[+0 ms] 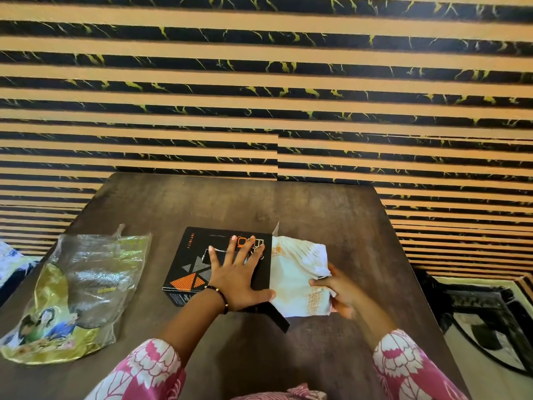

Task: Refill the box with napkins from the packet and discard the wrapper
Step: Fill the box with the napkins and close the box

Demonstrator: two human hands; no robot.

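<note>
Left hand flat, fingers spread, pressing black box mid-bench. Right hand pinching napkin stack at box's open right end. Empty wrapper far left.

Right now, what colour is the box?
Black box, with orange and grey triangles on top; seen in the head view.

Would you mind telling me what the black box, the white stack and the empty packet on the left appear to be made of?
Black printed box: likely matte cardboard, with a thin folded flap at its open end. White napkin stack: soft paper or tissue, layered edges showing. Empty packet: thin glossy plastic film, crinkled and partly see-through.
</note>
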